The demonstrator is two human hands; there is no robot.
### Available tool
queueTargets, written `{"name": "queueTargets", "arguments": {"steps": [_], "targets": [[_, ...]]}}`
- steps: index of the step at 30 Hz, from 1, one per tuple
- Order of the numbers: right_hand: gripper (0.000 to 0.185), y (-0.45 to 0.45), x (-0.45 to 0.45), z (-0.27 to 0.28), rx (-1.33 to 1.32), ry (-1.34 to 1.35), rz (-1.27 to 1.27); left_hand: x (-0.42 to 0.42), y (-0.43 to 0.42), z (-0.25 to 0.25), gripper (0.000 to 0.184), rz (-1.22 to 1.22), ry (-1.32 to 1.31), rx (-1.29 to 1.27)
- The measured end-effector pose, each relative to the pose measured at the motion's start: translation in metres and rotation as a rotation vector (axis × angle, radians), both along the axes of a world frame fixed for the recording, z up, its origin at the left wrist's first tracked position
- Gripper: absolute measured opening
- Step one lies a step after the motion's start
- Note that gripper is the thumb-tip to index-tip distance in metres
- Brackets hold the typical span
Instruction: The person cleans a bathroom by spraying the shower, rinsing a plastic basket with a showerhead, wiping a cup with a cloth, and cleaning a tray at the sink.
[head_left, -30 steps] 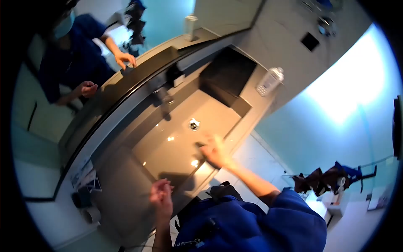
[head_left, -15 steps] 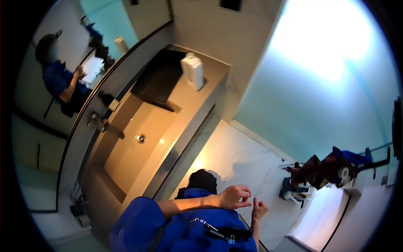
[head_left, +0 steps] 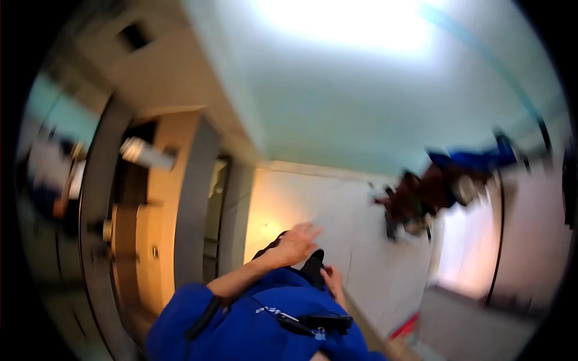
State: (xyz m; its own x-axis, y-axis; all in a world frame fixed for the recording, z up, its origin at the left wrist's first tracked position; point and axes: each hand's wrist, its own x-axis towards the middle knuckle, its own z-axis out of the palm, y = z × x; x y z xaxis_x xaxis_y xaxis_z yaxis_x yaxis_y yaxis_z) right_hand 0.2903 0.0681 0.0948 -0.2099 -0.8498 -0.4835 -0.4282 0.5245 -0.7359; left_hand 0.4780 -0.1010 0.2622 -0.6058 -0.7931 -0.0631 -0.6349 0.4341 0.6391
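Observation:
In the head view my left hand (head_left: 296,245) is in front of my body, its fingers stretched out and slightly blurred, with nothing visible in it. My right hand (head_left: 333,280) is lower and to the right, close to my dark trousers (head_left: 311,269). Its fingers look loosely apart, and I see nothing held in it. Between and below the hands is my blue shirt (head_left: 259,325), with a black clip-on item (head_left: 328,323) on its front.
To the left is a washbasin counter (head_left: 171,204) bearing a white bottle (head_left: 146,153). A frosted glass panel (head_left: 325,126) stands ahead. Dark and blue cloths (head_left: 445,186) hang at the right. Something red (head_left: 404,327) is on the lower right.
My view has turned right, so the washbasin and bottle have shifted left. My hands, earlier raised close together with curled fingers, are now apart, and the left fingers have straightened.

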Motion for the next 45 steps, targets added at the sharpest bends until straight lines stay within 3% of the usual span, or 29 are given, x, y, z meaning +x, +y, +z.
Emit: {"name": "queueTargets", "arguments": {"steps": [1,2,4,8,9,13,15,16,17,19,22,23,24,26,27,28,30,34,37,40,45], "targets": [[0.028,0.014,-0.018,-0.027,0.078,-0.062,-0.013,-0.006,0.002,-0.019,0.045,0.006,-0.053,-0.049],[0.028,0.018,-0.031,-0.031,0.027,0.049,0.076,-0.013,0.004,-0.022,0.045,0.1,-0.024,0.013],[0.028,0.02,-0.05,-0.023,0.25,0.058,0.221,-0.005,0.03,-0.023,0.044,0.211,0.024,0.093],[0.028,-0.029,-0.08,0.001,0.233,0.135,0.463,0.026,0.041,-0.01,0.035,0.464,0.148,-0.033],[0.027,-0.05,-0.083,0.0,0.196,0.163,0.514,0.041,0.039,-0.003,0.034,0.547,0.153,-0.093],[0.021,-0.162,-0.048,-0.009,-0.069,0.217,0.654,0.125,0.043,0.03,0.023,1.256,0.356,-0.408],[0.014,-0.233,0.03,0.046,-0.333,0.132,0.678,0.185,0.054,0.045,0.019,1.514,0.247,-0.47],[0.011,-0.271,0.068,0.054,-0.514,0.081,0.697,0.21,0.059,0.053,0.018,1.714,0.38,-0.38],[0.011,-0.31,0.108,0.08,-0.522,0.035,0.773,0.246,0.066,0.027,0.02,1.798,0.472,-0.432],[0.016,-0.374,0.201,0.127,-0.642,-0.098,0.743,0.306,0.071,0.013,0.025,1.887,0.712,-0.379],[0.02,-0.447,0.342,0.189,-0.726,-0.084,0.803,0.377,0.059,-0.005,0.031,1.994,0.791,-0.208],[0.021,-0.478,0.382,0.183,-0.822,0.011,0.894,0.393,0.05,-0.006,0.033,2.028,0.824,-0.206],[0.026,-0.5,0.424,0.185,-0.649,-0.188,0.944,0.405,0.043,-0.008,0.035,2.059,0.847,-0.199],[0.029,-0.528,0.502,0.179,-0.897,-0.171,0.954,0.422,0.028,-0.022,0.041,2.038,0.938,-0.177],[0.032,-0.54,0.533,0.181,-0.88,-0.191,0.974,0.428,0.02,-0.027,0.044,2.033,0.978,-0.173],[0.036,-0.548,0.561,0.18,-0.855,-0.213,0.997,0.43,0.011,-0.002,0.049,2.04,1.202,-0.063],[0.04,-0.575,0.607,0.169,-0.756,-0.118,1.09,0.441,0.005,-0.016,0.054,2.001,1.184,-0.063],[0.049,-0.577,0.651,0.175,-0.284,-0.052,1.037,0.444,-0.011,0.007,0.052,1.92,1.19,-0.037],[0.05,-0.59,0.654,0.154,-0.446,-0.008,1.067,0.446,-0.009,0.022,0.052,1.916,1.159,0.009],[0.044,-0.577,0.644,0.18,-0.044,-0.331,0.925,0.444,-0.009,0.009,0.055,2.009,1.181,0.046],[0.033,-0.58,0.631,0.177,-0.073,-0.554,0.829,0.443,-0.013,0.008,0.059,2.036,1.233,0.031]]}}
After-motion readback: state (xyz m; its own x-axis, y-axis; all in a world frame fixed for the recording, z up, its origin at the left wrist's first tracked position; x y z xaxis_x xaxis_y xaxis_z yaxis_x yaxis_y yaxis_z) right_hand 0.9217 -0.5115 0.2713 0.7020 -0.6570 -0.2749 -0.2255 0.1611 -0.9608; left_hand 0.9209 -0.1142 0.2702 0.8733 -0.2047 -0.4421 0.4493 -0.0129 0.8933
